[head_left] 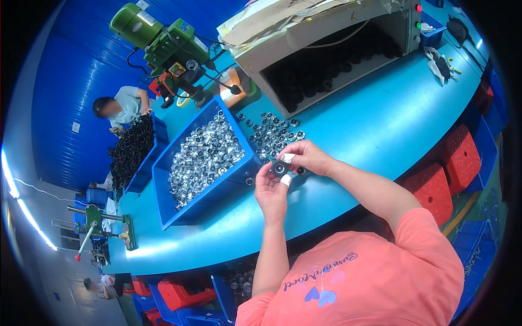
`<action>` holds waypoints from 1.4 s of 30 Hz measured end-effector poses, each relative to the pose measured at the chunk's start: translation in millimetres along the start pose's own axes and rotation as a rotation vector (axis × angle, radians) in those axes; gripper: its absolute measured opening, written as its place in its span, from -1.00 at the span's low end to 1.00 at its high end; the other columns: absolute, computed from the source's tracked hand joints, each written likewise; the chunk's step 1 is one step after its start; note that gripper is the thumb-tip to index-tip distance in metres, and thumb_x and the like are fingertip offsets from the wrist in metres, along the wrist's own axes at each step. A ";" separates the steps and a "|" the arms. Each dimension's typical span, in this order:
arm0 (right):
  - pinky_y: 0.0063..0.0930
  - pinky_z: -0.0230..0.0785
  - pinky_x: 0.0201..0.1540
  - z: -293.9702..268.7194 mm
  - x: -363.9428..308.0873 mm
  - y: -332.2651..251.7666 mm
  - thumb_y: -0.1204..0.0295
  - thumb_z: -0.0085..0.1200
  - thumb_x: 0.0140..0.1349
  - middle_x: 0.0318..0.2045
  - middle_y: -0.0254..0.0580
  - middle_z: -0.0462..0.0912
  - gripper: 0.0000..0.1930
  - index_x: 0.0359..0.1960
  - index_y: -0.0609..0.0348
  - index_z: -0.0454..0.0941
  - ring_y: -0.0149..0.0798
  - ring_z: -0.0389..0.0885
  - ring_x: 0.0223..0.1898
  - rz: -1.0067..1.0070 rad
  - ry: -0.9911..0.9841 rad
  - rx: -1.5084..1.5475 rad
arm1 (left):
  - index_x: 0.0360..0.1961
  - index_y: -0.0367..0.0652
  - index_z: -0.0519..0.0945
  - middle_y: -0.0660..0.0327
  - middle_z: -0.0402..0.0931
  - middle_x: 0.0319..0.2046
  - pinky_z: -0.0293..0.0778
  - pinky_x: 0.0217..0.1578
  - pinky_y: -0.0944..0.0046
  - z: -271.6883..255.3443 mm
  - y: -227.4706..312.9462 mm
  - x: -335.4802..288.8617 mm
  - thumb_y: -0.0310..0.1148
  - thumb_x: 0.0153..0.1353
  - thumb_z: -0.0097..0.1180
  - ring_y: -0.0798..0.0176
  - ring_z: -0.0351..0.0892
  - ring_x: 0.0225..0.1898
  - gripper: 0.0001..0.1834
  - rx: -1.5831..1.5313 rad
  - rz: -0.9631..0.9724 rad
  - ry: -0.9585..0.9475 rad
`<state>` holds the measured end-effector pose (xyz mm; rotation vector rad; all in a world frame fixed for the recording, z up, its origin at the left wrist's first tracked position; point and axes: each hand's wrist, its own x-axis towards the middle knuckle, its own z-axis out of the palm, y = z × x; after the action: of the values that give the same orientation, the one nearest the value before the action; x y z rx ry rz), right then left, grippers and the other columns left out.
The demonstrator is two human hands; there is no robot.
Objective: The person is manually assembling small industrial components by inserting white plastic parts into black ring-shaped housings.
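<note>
A small black round part with a shiny metal ring at its centre is held up between my two hands over the blue table. My left hand grips it from the near left side with thumb and fingers. From the far right, my right hand pinches its edge. White wraps cover some fingertips on both hands. Just beyond my hands lie loose shiny metal parts with dark centres. A blue bin heaped with similar silvery parts stands to the left of them.
A grey open-fronted box machine holding many black parts stands at the back. Left of it is a green press. A co-worker sits behind a bin of black parts. Red stools stand at right, a hand press at far left.
</note>
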<state>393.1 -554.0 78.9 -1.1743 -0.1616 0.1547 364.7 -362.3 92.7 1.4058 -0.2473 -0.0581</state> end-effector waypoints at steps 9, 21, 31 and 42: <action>-0.55 0.58 -0.33 2.5 -3.3 7.8 0.25 0.21 0.52 -0.31 -0.33 0.76 -0.74 -0.05 0.20 0.77 -0.49 0.68 -0.39 0.039 -0.109 -0.164 | 0.22 -0.26 0.58 0.18 0.56 0.04 0.73 -0.13 0.30 3.5 11.8 -4.8 -0.54 0.22 0.48 0.29 0.67 -0.05 -0.45 0.387 0.217 0.052; -0.44 0.65 -0.28 -0.4 -4.6 18.6 0.11 0.10 0.58 -0.22 -0.25 0.76 -0.61 0.04 0.22 0.69 -0.37 0.76 -0.23 0.259 -0.252 0.170 | 0.13 -0.28 0.65 0.14 0.56 -0.03 0.64 -0.11 0.21 7.7 20.1 -6.1 -0.40 0.15 0.56 0.20 0.70 -0.16 -0.47 0.626 0.264 0.117; -0.47 0.64 -0.30 -1.6 -3.9 22.5 0.10 0.08 0.57 -0.25 -0.25 0.77 -0.62 -0.02 0.19 0.70 -0.40 0.74 -0.31 0.269 -0.239 0.181 | 0.12 -0.35 0.65 0.16 0.53 -0.03 0.67 -0.20 0.32 7.5 17.5 -4.7 -0.51 0.15 0.53 0.29 0.69 -0.17 -0.50 0.673 0.321 0.106; -0.50 0.63 -0.33 -2.8 -2.5 23.4 0.09 0.12 0.56 -0.26 -0.26 0.77 -0.62 -0.02 0.20 0.71 -0.40 0.73 -0.36 0.262 -0.234 0.167 | 0.08 -0.28 0.66 0.16 0.59 -0.08 0.62 -0.15 0.20 10.5 11.1 -7.6 -0.46 0.09 0.58 0.21 0.70 -0.14 -0.47 0.569 0.271 0.177</action>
<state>390.4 -548.2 56.1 -1.0055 -0.1959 0.5281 354.0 -369.2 104.0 1.9156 -0.3191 0.3858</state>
